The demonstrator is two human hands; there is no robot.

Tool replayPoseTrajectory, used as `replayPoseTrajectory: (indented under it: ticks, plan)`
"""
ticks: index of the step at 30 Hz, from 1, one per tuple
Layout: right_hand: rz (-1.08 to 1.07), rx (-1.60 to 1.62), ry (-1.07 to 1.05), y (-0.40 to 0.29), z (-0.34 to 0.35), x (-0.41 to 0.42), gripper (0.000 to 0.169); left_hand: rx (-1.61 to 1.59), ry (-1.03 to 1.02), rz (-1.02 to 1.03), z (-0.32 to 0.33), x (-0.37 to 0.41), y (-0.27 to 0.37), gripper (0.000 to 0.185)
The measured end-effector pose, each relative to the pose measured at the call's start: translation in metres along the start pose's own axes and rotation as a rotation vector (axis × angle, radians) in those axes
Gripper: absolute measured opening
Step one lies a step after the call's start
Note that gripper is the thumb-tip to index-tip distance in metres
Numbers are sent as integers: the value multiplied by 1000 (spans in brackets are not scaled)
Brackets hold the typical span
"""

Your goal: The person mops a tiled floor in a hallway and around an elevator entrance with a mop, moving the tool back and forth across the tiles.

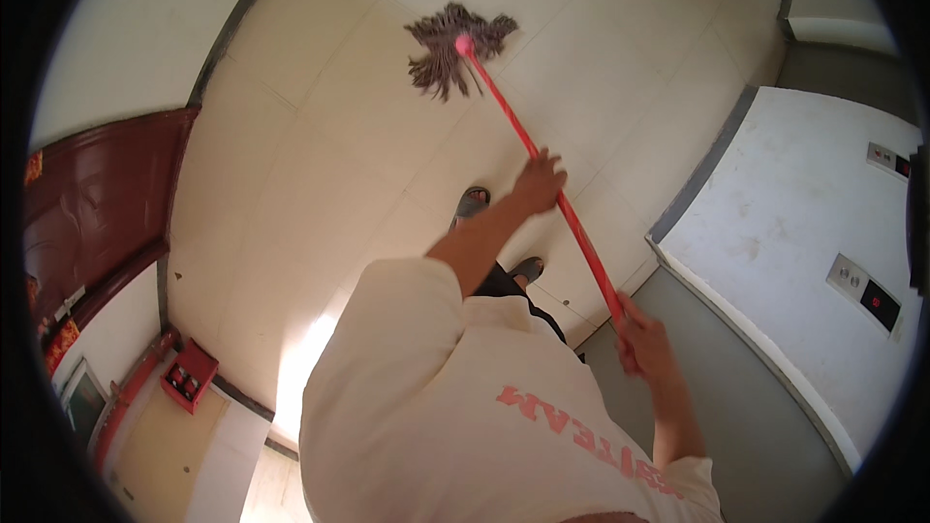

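A string mop with a red handle (585, 236) slants across the view, its pink joint up at the dark, stringy mop head (443, 43) spread on the pale tiled floor (349, 123). My left hand (539, 183) is around the middle of the handle. Near the handle's lower end in view, my right hand (641, 338) is closed on it. Both feet, in dark sandals (472, 202), stand on the tiles between my arms and the mop head.
At right are grey elevator doors (726, 363) and a white wall (785, 196) with call-button panels (864, 292). A dark red door (109, 196) stands at left. Below it, a red box (190, 375) holding small items sits by the wall. Bright light falls on the floor at lower left.
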State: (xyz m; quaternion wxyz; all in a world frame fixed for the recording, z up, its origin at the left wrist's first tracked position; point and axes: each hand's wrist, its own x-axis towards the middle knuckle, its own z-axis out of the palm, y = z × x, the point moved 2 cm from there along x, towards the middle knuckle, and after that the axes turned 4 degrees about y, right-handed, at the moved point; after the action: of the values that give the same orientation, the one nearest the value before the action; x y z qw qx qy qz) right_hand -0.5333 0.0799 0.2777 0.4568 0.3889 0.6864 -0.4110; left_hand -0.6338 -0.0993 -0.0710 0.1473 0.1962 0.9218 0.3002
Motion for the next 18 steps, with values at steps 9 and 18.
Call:
replayPoseTrajectory:
  ticks: [9, 18]
  plan:
    - [-60, 79, -117, -12, 57, 55, 52, 224, -164, -138, -39, 18, -79, 33]
    - [93, 62, 37, 125, -22, -54, 49, -174, -181, 3, 49, -93, 108, 41]
